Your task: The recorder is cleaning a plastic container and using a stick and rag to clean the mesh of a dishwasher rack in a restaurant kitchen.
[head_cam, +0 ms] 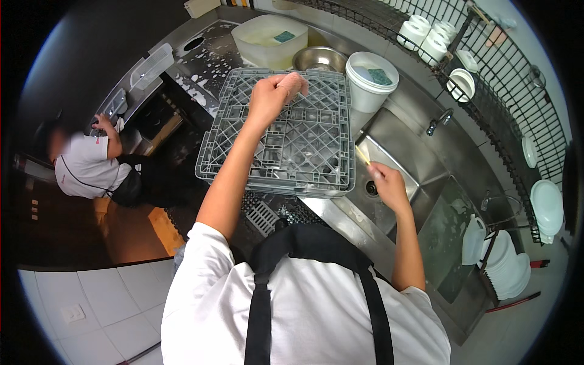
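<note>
My left hand [267,98] grips a crumpled pink cloth [294,83] over the far part of a grey plastic dishwasher rack [315,132]. Clear shapes that look like glassware show through the rack's lattice, too screened to tell apart. To the right of the rack, my right hand [388,185] pinches a thin yellow stick [363,155] above a stainless steel sink basin [385,153]. The stick points up and left, towards the rack's side. Just behind the rack's right corner is a white plastic bucket [367,93] with a green scouring pad [379,76] in it.
A translucent tub [269,50] and a metal bowl [319,57] line the back. A faucet [439,121] projects over the sink. Right, a wire shelf [492,137] carries white crockery; a water-filled basin [449,242] lies below. Another person [89,164] works at left.
</note>
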### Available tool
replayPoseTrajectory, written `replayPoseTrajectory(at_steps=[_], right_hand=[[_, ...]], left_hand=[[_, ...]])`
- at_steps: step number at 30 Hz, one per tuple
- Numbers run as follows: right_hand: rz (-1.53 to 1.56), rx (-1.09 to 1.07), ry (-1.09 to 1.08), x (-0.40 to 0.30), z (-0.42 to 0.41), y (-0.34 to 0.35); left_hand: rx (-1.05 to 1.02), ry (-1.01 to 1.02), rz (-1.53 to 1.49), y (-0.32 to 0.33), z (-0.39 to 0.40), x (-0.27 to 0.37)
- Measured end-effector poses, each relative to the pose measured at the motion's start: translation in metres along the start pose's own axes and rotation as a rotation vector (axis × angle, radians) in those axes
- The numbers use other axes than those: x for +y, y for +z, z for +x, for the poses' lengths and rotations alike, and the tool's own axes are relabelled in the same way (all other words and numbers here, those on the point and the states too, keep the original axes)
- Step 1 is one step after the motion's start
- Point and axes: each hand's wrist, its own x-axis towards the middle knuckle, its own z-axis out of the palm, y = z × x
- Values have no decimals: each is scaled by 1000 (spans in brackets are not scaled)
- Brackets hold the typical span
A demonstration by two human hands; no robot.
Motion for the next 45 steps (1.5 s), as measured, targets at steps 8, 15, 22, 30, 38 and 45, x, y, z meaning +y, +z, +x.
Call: replayPoseTrajectory(at_steps=[8,15,22,30,38,45], right_hand=[[390,91,-134,-55,23,34],[646,438,-59,-67,47,35],[900,1,-168,-68,92,10],[359,343,-266,-84,86,-20],[276,568,-295,-84,92,-14],[940,29,61,-66,74,32]], left_hand=[[-217,96,-132,8,9,-5],[-417,17,-492,37,-18,21],[-352,79,-302,27,-16,8],[-287,68,-399,26,-39,-12],[-258,33,-662,46,-45,1],[-251,-28,-560,52,-56,9]])
